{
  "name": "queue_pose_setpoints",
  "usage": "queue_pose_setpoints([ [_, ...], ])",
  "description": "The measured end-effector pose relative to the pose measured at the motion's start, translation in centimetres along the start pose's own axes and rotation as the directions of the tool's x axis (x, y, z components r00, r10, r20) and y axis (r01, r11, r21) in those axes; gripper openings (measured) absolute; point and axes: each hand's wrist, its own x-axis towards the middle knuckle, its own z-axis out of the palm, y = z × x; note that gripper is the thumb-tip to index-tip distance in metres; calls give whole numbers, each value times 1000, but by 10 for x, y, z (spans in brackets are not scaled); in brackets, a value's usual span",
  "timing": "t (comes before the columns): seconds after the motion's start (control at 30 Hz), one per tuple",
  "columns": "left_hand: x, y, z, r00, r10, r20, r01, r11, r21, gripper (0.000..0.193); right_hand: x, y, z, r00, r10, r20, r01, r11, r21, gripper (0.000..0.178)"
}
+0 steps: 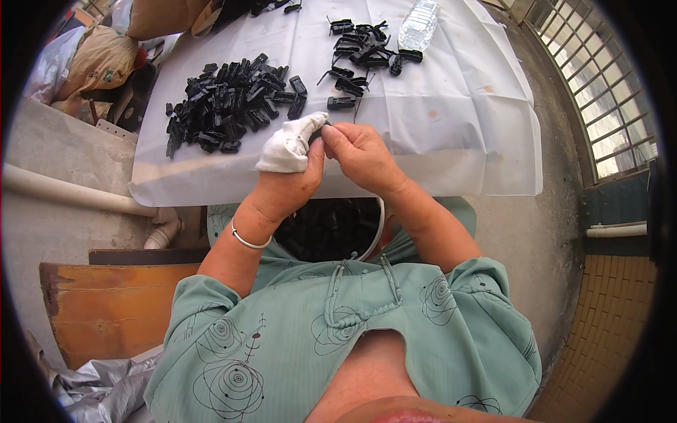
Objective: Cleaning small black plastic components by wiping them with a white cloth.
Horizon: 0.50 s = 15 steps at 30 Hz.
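Both hands meet just over the near edge of the table, closed on a small black plastic part point(317, 132) that the fingers mostly hide. My left hand point(289, 151) wears a white cloth cover over its fingers, while its thumb is bare. From the right, the thumb and fingers of my right hand point(363, 154) pinch the same part. Beyond my left hand lies a large heap of black plastic parts point(229, 106). Farther off, past my right hand, is a looser group of similar black parts with thin strands point(363, 46).
White sheeting point(437, 148) covers the table. A clear plastic bottle point(419, 27) lies at the far side. Below the table edge, between my knees, sits a round white-rimmed container point(381, 229) with dark contents. Stuffed sacks point(99, 63) stand at far left; a barred window point(592, 77) is at right.
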Motion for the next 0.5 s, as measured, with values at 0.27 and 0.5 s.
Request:
queue_pose_setpoints([
  [0.27,10,-4,-14,922,-359,144,347,601,-720,25,4,-5,-22,958,-232,170,284,862,-419,15],
  [0.5,7,4,-12,900,-312,304,434,706,-559,29,3,-8,-24,959,-282,29,277,907,-317,13],
])
